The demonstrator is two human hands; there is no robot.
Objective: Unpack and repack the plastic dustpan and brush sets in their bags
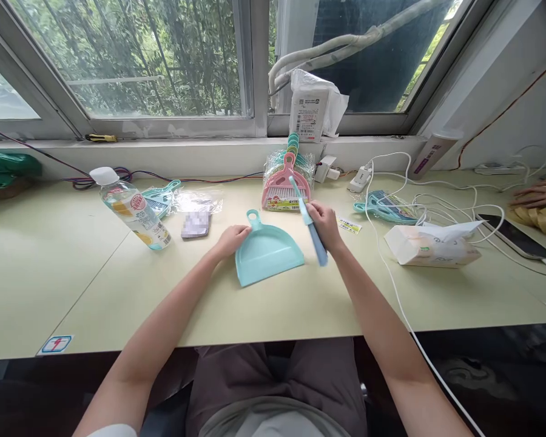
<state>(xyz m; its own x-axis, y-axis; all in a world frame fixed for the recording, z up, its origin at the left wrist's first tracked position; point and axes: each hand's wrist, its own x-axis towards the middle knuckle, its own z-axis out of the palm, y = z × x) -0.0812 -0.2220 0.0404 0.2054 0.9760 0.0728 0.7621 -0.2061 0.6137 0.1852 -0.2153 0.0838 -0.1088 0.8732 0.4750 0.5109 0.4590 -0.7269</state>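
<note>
A light turquoise dustpan (270, 252) lies in front of me, its looped handle pointing toward the window. My left hand (232, 240) pinches its left edge near the handle. Just right of the pan, my right hand (325, 226) is closed around a small hand brush (316, 238), held tilted with its blue bristles downward and slightly blurred. Behind both hands, a pink dustpan-and-brush set (287, 185) leans in front of several wrapped sets. A small printed label (349, 226) lies right of my right hand.
To the left stand a drink bottle (134, 209) and a purple-grey pack (195, 223). On the right are a tissue pack (432, 246), more turquoise sets (386, 207), loose white cables and a phone (519, 235). Another person's hand (541, 193) rests at the far right.
</note>
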